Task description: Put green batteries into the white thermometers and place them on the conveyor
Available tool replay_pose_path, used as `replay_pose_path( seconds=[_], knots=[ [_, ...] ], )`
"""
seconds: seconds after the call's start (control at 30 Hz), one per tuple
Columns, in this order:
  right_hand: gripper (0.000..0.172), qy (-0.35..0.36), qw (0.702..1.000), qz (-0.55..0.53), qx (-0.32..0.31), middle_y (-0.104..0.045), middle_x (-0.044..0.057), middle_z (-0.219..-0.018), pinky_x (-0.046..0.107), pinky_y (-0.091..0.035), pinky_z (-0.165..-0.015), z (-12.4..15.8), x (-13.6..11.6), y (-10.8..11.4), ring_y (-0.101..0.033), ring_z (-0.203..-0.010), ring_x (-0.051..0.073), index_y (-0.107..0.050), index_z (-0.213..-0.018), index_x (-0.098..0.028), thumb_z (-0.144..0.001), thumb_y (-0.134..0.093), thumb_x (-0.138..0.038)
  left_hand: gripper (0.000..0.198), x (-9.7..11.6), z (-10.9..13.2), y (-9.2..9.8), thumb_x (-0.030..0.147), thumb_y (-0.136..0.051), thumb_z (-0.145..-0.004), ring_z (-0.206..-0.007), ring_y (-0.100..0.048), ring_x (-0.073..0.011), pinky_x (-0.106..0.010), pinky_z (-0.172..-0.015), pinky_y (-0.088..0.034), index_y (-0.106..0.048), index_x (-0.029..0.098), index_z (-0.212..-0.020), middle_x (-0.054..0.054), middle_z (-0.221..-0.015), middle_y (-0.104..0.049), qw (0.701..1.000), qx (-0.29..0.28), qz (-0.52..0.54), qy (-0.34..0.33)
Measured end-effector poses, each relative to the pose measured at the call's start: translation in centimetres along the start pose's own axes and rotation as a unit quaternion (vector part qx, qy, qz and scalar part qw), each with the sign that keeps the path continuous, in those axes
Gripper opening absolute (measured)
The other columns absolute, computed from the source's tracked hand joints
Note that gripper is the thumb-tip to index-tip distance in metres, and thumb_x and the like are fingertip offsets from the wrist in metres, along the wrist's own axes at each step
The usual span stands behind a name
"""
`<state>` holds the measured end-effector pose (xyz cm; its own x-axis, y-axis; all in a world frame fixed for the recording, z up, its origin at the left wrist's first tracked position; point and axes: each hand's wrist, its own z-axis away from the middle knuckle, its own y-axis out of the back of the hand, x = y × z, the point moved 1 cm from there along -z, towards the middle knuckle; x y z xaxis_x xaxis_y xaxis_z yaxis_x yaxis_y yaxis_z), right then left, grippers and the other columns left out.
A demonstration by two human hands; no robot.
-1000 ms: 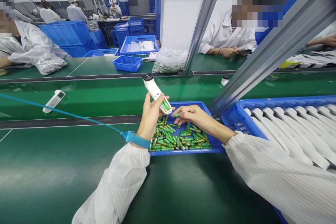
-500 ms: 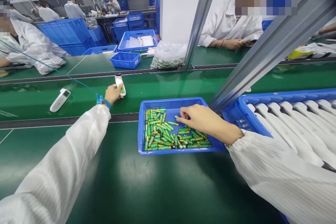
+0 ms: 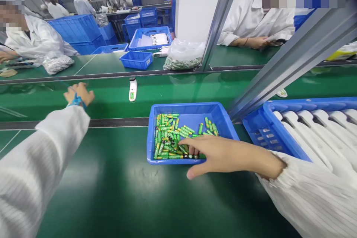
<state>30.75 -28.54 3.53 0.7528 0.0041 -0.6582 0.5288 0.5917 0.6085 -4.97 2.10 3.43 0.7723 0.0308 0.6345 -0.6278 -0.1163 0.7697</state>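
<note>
A single camera worn on the person's head faces forward and down over a green workbench (image 3: 83, 189). It looks closely at a blue plastic tray (image 3: 192, 113) near the centre, the left hand (image 3: 79, 95) and the right hand (image 3: 223, 156) reaching in from either side, while a far workshop area (image 3: 111, 18) fills the top.

My right hand (image 3: 223, 156) reaches across the near rim of a blue plastic tray (image 3: 192, 113) holding loose green AA batteries (image 3: 170, 137). Beyond the tray, right of my left hand (image 3: 79, 95), a white plastic handheld device (image 3: 133, 89) stands on the green bench (image 3: 83, 189). A blue plastic crate of white plastic housings (image 3: 279, 106) sits right of the tray.
</note>
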Motion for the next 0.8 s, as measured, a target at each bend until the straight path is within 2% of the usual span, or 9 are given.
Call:
replay_pose_path(
  seconds=[0.07, 0.13, 0.2, 0.3, 0.37, 0.53, 0.6, 0.73, 0.8],
  knots=[
    [0.084, 0.009, 0.999, -0.028, 0.028, -0.063, 0.009, -0.128, 0.038, -0.046, -0.091, -0.5, -0.2, -0.2, -0.059, -0.112, 0.031, -0.037, -0.151, -0.027, -0.081, -0.066, -0.065, 0.037, -1.3, 0.4, 2.2, 0.028, -0.071, -0.07, -0.143, -0.002, -0.0437, -0.055, -0.109, -0.022, -0.037, 0.019, -0.083, -0.009, -0.133, -0.051, 0.997, 0.047, -0.05, 0.018],
    [0.072, 0.024, 0.996, -0.022, 0.089, -0.058, 0.01, -0.136, 0.042, -0.043, -0.099, -0.8, -0.8, -0.3, -0.055, -0.12, 0.031, -0.039, -0.15, -0.027, -0.088, -0.061, -0.058, 0.044, -2.8, 0.4, 3.3, 0.038, -0.071, -0.068, -0.141, -0.013, -0.0445, -0.056, -0.106, -0.026, -0.035, 0.019, -0.084, -0.008, -0.134, -0.051, 0.989, 0.078, -0.113, 0.053],
    [0.056, 0.071, 0.989, 0.0, 0.129, -0.056, 0.009, -0.139, 0.043, -0.038, -0.106, -1.1, -1.7, -0.5, -0.051, -0.126, 0.029, -0.046, -0.145, -0.026, -0.096, -0.053, -0.051, 0.047, -4.4, 0.0, 3.3, 0.042, -0.071, -0.066, -0.139, -0.023, -0.0448, -0.056, -0.105, -0.028, -0.032, 0.02, -0.081, -0.008, -0.129, -0.053, 0.981, 0.079, -0.154, 0.089],
    [0.043, 0.176, 0.979, 0.046, 0.096, -0.05, 0.005, -0.146, 0.039, -0.031, -0.114, -1.6, -3.2, -1.4, -0.044, -0.135, 0.024, -0.053, -0.139, -0.027, -0.101, -0.046, -0.045, 0.054, -5.9, -1.1, 2.3, 0.038, -0.072, -0.064, -0.134, -0.034, -0.0448, -0.055, -0.108, -0.027, -0.021, 0.021, -0.073, -0.01, -0.114, -0.058, 0.98, 0.06, -0.162, 0.103],
    [0.04, 0.199, 0.972, 0.082, 0.093, -0.047, 0.004, -0.149, 0.042, -0.028, -0.117, -1.9, -3.5, -2.0, -0.039, -0.138, 0.024, -0.057, -0.136, -0.028, -0.102, -0.043, -0.045, 0.053, -6.2, -1.5, 1.7, 0.033, -0.071, -0.066, -0.13, -0.04, -0.0416, -0.051, -0.108, -0.027, -0.019, 0.022, -0.07, -0.007, -0.097, -0.059, 0.983, 0.052, -0.154, 0.087],
    [0.041, 0.086, 0.97, 0.123, 0.192, -0.053, 0.009, -0.143, 0.057, -0.035, -0.109, -3.1, -2.1, -2.1, -0.048, -0.129, 0.033, -0.068, -0.121, -0.024, -0.103, -0.038, -0.045, 0.035, -5.1, -0.4, 1.1, 0.025, -0.067, -0.073, -0.108, -0.049, -0.0296, -0.037, -0.098, -0.035, -0.033, 0.02, -0.068, 0.0, -0.069, -0.042, 0.993, 0.057, -0.096, 0.029],
    [0.04, 0.084, 0.964, 0.126, 0.221, -0.054, 0.01, -0.14, 0.055, -0.037, -0.107, -3.3, -1.7, -1.9, -0.049, -0.128, 0.032, -0.069, -0.117, -0.022, -0.103, -0.038, -0.043, 0.029, -4.3, 0.4, 1.1, 0.021, -0.066, -0.076, -0.094, -0.049, -0.0235, -0.03, -0.089, -0.036, -0.038, 0.019, -0.07, 0.001, -0.066, -0.036, 0.995, 0.079, -0.052, 0.015],
    [0.04, 0.169, 0.971, 0.083, 0.148, -0.062, 0.007, -0.127, 0.04, -0.042, -0.103, -3.1, -2.6, -2.0, -0.056, -0.117, 0.023, -0.063, -0.126, -0.021, -0.104, -0.038, -0.043, 0.017, -1.8, 1.9, 0.2, 0.025, -0.055, -0.091, -0.066, -0.043, -0.0132, -0.022, -0.068, -0.034, -0.047, 0.017, -0.078, 0.004, -0.061, -0.038, 0.994, 0.078, 0.074, -0.006],
    [0.047, 0.159, 0.979, 0.072, 0.102, -0.061, 0.007, -0.128, 0.04, -0.042, -0.102, -2.9, -3.4, -2.3, -0.055, -0.118, 0.025, -0.058, -0.134, -0.022, -0.101, -0.042, -0.051, 0.021, 0.4, 3.3, -0.9, 0.034, -0.052, -0.094, -0.055, -0.037, -0.0098, -0.021, -0.056, -0.031, -0.051, 0.016, -0.082, 0.005, -0.06, -0.04, 0.989, 0.046, 0.143, -0.016]
  ],
)
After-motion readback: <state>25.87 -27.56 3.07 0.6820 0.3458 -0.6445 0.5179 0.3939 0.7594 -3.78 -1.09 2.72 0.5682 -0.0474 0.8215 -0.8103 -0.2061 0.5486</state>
